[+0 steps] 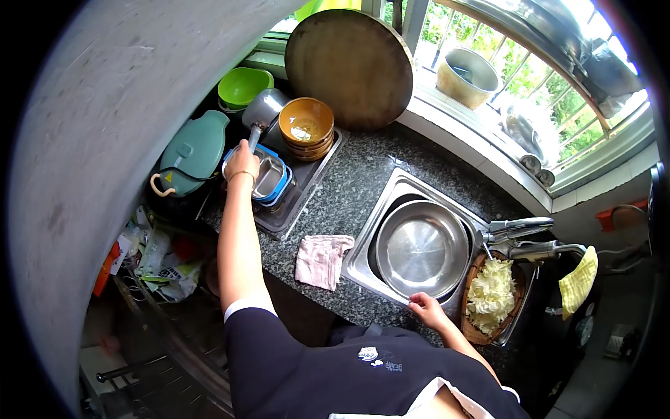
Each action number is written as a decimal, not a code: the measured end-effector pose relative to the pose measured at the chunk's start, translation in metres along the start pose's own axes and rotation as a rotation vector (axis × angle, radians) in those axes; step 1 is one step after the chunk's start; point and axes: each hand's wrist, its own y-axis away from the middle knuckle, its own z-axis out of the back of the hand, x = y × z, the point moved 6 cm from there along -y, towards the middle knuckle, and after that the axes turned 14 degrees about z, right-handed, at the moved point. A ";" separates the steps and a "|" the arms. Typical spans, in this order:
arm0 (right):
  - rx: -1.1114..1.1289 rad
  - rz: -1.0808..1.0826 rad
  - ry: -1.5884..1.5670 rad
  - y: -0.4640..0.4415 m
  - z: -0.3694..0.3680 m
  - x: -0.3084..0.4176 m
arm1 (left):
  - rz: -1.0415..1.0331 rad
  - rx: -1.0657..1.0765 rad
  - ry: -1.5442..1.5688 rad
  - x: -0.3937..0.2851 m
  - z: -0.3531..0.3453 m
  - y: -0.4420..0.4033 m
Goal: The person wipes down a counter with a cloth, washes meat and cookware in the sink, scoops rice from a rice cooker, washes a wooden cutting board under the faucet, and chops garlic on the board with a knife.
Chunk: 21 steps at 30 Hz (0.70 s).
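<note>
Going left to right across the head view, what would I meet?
Teal object → left hand → stacked brown bowls → metal basin → wicker basket → yellow cloth.

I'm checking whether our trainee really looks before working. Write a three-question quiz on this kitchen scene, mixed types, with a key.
1. Multiple choice: What does the woven basket hold?
A) Whole potatoes
B) Pale, cut-up food
C) Red tomatoes

2. True or false: The pink cloth lies on the speckled countertop, left of the sink as pictured.

3. Short answer: Which hand is at the handle of the metal pot, beside the stacked brown bowls?

Key:
1. B
2. True
3. The left hand
</note>
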 end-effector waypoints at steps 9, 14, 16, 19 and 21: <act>-0.025 -0.028 0.029 0.016 0.001 -0.013 | -0.186 -0.398 -0.402 -0.028 0.000 -0.023; -0.033 -0.040 -0.022 0.014 -0.001 -0.006 | -0.383 -0.436 -0.341 -0.038 -0.013 0.030; -0.011 -0.034 -0.003 0.009 -0.003 -0.005 | -0.333 -0.262 -0.317 -0.031 -0.037 0.060; 0.021 -0.011 0.010 0.005 -0.008 -0.002 | -0.310 -0.179 -0.246 -0.011 -0.075 0.078; 0.066 -0.016 0.060 0.002 -0.009 0.004 | -0.292 -0.281 -0.171 -0.002 -0.079 0.083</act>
